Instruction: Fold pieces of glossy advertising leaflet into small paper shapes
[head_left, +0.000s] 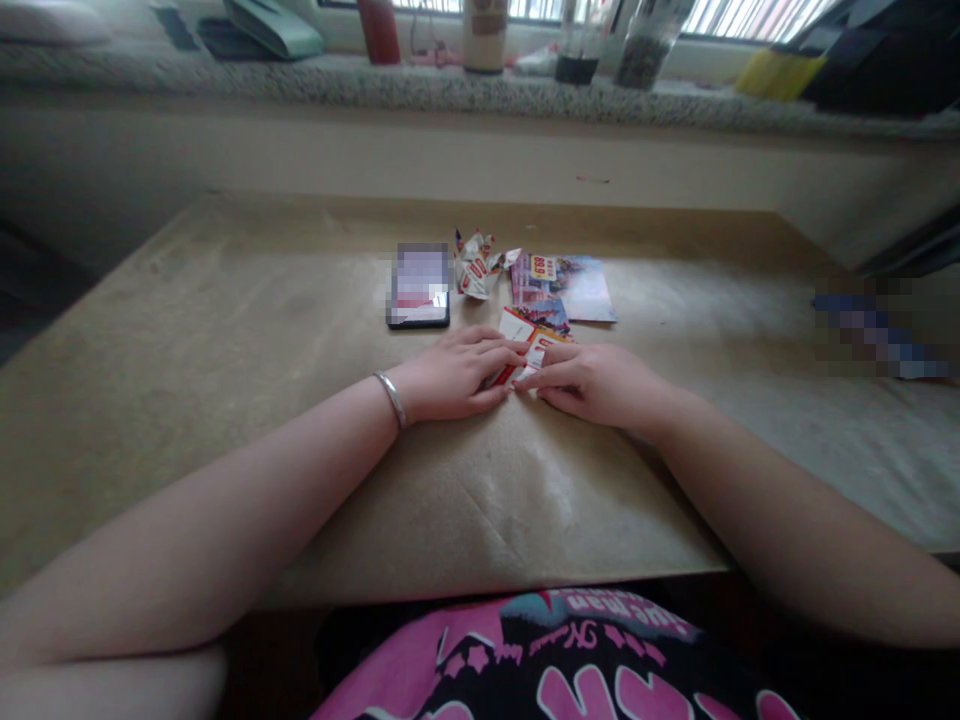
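Note:
A printed paper [536, 340], white, red and yellow with a colourful picture at its far end, lies on the table under my fingertips. My left hand [469, 375] rests on its left side, fingers stretched out and lying flat. From the right, my right hand [589, 382] has its fingers bent and pressed together on the paper's near edge; the thumb side is partly hidden. Just beyond lies a colourful printed leaflet [574, 287], touching or overlapping the paper. A crumpled paper piece [478, 268] with red print stands up to the left of that leaflet.
A dark-framed phone or tablet [420, 285], its screen blurred, lies left of the crumpled paper. The brown-covered table [300, 300] meets a wall behind. Bottles and jars [486, 35] stand on the speckled sill [360, 90]. A blurred bluish item [877, 335] is at the right edge.

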